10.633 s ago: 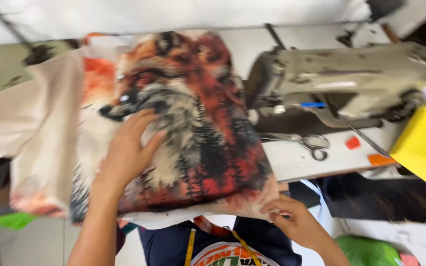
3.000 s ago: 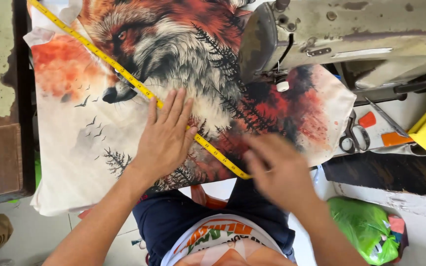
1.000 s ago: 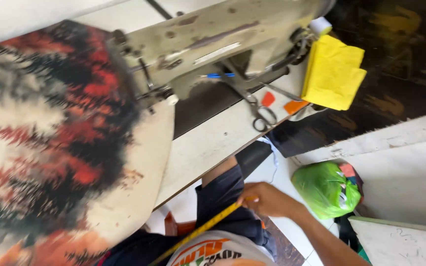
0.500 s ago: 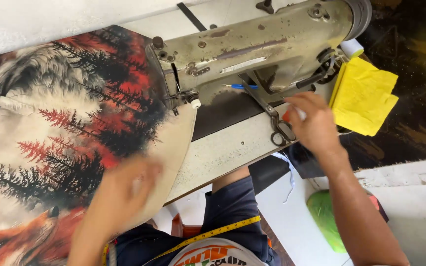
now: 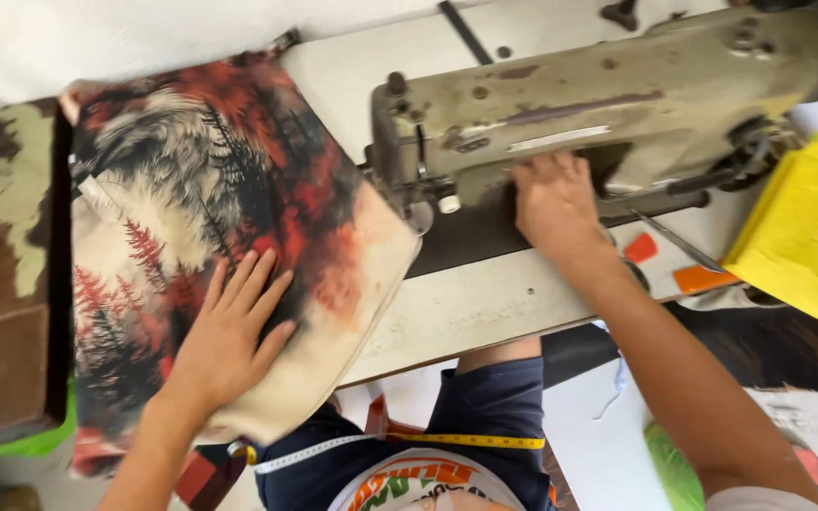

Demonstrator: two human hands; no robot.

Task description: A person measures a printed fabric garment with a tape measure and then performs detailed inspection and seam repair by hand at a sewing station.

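The left hand (image 5: 224, 345) is lying flat with fingers apart on the printed fabric (image 5: 229, 237) overhanging the desk (image 5: 494, 303), while the right hand (image 5: 551, 203), fingers extended and holding nothing, is resting under the sewing machine (image 5: 608, 104), so the cloth could be slipping off if the palm eases

Left hand (image 5: 229, 345) flat on printed fabric (image 5: 229, 218) beside sewing machine (image 5: 598, 104).

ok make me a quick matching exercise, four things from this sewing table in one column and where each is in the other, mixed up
Things:
1. left hand
2. right hand
3. yellow cloth
4. measuring tape

Places:
A. at the right edge of the table
B. flat on the printed fabric
C. across the person's lap
D. under the arm of the sewing machine

Pairs: 1-B, 2-D, 3-A, 4-C
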